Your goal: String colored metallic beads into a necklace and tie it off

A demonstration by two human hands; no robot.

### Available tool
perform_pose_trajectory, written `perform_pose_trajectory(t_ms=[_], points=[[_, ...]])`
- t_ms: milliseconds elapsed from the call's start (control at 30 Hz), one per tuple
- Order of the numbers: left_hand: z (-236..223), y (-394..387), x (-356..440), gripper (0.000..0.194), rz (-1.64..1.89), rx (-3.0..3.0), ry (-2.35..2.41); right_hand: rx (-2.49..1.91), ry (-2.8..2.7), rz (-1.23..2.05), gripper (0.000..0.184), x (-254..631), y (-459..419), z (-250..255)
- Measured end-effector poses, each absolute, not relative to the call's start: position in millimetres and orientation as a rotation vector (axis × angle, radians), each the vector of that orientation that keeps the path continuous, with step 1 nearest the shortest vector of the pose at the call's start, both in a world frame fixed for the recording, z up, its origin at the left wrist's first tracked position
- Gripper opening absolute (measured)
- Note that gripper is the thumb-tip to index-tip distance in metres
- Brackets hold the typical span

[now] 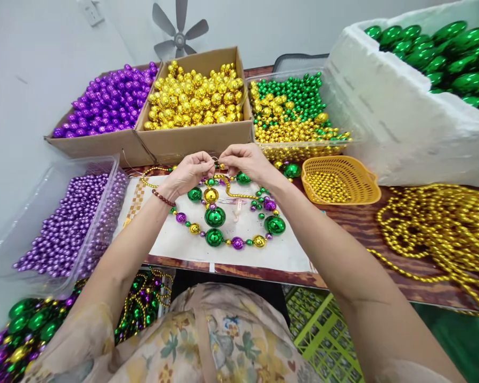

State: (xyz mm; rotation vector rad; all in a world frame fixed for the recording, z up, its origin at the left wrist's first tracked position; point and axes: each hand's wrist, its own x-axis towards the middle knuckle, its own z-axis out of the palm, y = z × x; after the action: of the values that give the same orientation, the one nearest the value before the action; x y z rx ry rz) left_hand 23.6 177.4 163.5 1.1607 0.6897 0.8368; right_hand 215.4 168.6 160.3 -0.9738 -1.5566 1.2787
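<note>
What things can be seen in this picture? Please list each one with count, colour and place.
bead necklace: one, green, gold and purple, on the white mat under the hands
white mat: one, white, table middle
cardboard boxes: two, brown, at the back; purple balls in the left one, gold in the right
clear tray: one, purple beads, left
clear bin: one, green and gold beads, back
yellow basket: one, small gold beads, right of the mat
foam box: one, white, large green balls, far right
gold bead strands: a pile, right
finished necklaces: a heap, lower left
left hand: pinching the string by the necklace's top
right hand: pinching the same string
</note>
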Motion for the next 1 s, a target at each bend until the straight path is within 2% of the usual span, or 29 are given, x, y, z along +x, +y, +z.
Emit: perform_pose_trajectory(t_ms=[233,533,1000], points=[[166,176,27,0.031,0.814,1.188,0.739,-1.022,-1.646,1.127,0.013,224,162,162],[168,177,22,0.019,0.803,1.213,0.766,-1.035,-1.737,1.176,0.013,226,148,170],[168,178,24,0.025,0.84,1.163,0.867,-1.007,-1.763,1.303,0.014,221,140,164]])
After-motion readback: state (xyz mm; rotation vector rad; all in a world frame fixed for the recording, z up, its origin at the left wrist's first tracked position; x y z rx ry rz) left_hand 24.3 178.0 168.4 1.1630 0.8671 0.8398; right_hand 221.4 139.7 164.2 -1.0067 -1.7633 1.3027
